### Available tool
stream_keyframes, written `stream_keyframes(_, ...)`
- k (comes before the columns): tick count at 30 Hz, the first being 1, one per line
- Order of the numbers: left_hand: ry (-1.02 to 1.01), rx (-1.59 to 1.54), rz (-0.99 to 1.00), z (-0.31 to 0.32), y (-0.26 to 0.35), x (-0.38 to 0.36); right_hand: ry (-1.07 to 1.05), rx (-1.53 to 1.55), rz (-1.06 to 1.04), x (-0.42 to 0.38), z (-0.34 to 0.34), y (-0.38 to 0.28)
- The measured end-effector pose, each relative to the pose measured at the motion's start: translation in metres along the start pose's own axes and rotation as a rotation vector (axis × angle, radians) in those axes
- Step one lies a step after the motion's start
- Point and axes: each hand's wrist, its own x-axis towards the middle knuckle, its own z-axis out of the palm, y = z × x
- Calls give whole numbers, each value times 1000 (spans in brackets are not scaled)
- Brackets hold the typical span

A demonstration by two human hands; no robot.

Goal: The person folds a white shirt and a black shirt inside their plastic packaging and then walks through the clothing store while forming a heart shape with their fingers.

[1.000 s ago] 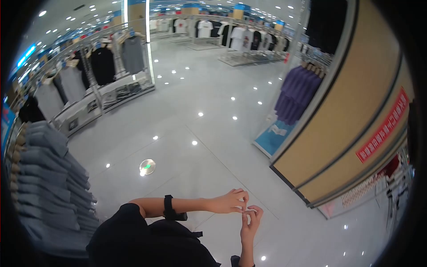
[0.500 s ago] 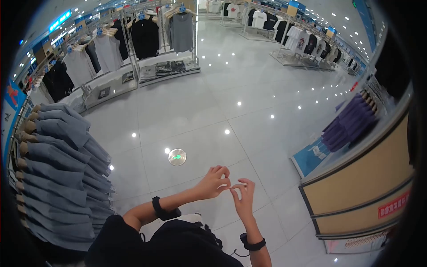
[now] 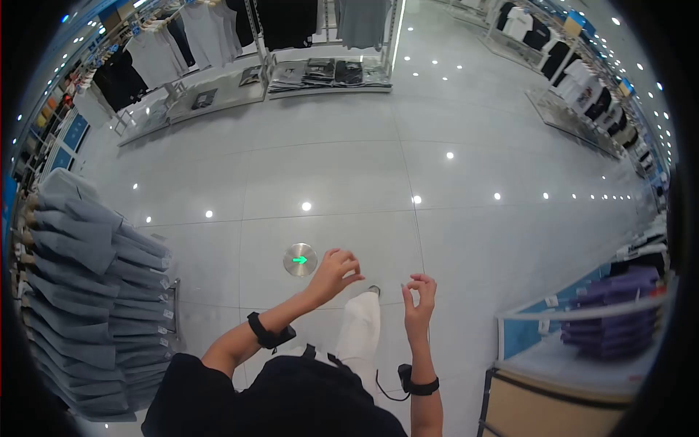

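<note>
My left hand [image 3: 335,269] is raised in front of me with its fingers curled and the thumb pointing right. My right hand [image 3: 421,293] is a short gap to its right, thumb and forefinger pinched together. I see nothing in either hand, and they do not touch. Each wrist wears a black band, the left band [image 3: 269,335] and the right band [image 3: 416,384]. Below the hands my white trouser leg [image 3: 360,328] steps forward over the glossy grey tiled floor [image 3: 349,175].
A round metal floor disc with a green arrow [image 3: 300,259] lies just left of my left hand. A rack of grey-blue shirts [image 3: 80,291] hangs at the left. Purple shirts [image 3: 611,313] hang on a fixture at the right. Low display tables with folded clothes [image 3: 320,73] stand far ahead.
My fingertips were touching; now the hands have drawn apart. The view has turned left and tilted down, so the tan wall has left the frame and the floor disc is closer.
</note>
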Motion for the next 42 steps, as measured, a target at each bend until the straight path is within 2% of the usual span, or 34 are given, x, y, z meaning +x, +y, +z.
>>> stream_keyframes(1,102,-17,48,13,-10,34,-12,6,-7,38,-7,15)
stream_keyframes(4,96,-282,-239,24,-19,143,-19,23,-30,158,-23,42)
stream_keyframes(6,-24,-89,-246,21,-24,212,-55,45,-14,230,-30,46)
stream_keyframes(7,-82,4,-242,20,-27,247,-82,58,-9,270,-32,47)
stream_keyframes(11,76,57,-42,37,-58,383,-180,63,-77,410,-26,88)
stream_keyframes(14,160,-84,-63,65,-95,484,-221,70,-141,515,-12,131)
stream_keyframes(17,30,-45,8,94,-148,586,-245,68,-138,606,-8,170)
stream_keyframes(19,23,-73,7,115,-175,664,-217,59,-162,691,-8,192)
stream_keyframes(25,-84,-181,-9,149,-208,896,-170,-3,-122,906,-52,238)
stream_keyframes(28,-135,-149,79,192,-245,1003,-141,-13,-133,1004,-68,288)
stream_keyframes(31,-202,-187,38,239,-290,1126,-139,-10,-161,1124,-78,357)
stream_keyframes(35,-153,-133,65,291,-343,1285,-201,-6,-216,1296,-96,425)
stream_keyframes(42,-17,13,7,293,-391,1529,-272,-31,-273,1558,-106,461)
